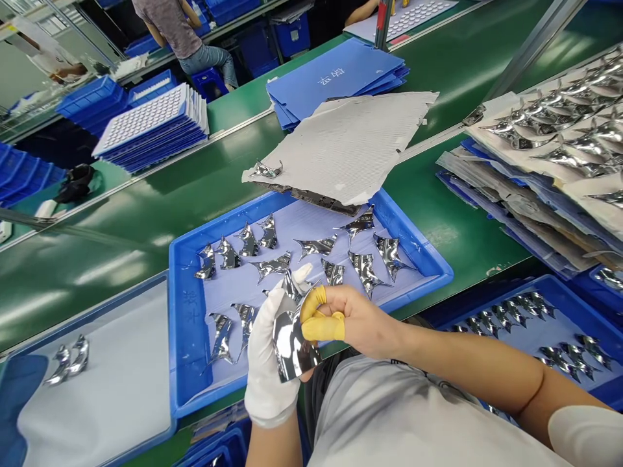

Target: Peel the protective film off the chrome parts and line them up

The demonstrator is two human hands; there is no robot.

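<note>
A curved, mirror-bright chrome part [292, 347] with pointed corners is held in front of my body. My left hand [267, 373], in a white glove, is closed around it from the left side. On the part's right edge, my right hand [355, 321] pinches with thumb and forefinger, both covered by yellow finger cots. Just beyond my hands is a blue tray [435, 271] lined with pale sheet, where several similar chrome parts [366, 267] lie spread out. Some of the tray's parts are hidden behind my left hand.
A ragged grey-white board [341, 146] overlaps the tray's far rim, carrying one chrome part [267, 170]. At left, another tray [121, 363] holds two parts. Stacked sheets [516, 207] bearing parts stand at right, above a lower blue tray [545, 288]. Blue sheets [335, 71] lie behind.
</note>
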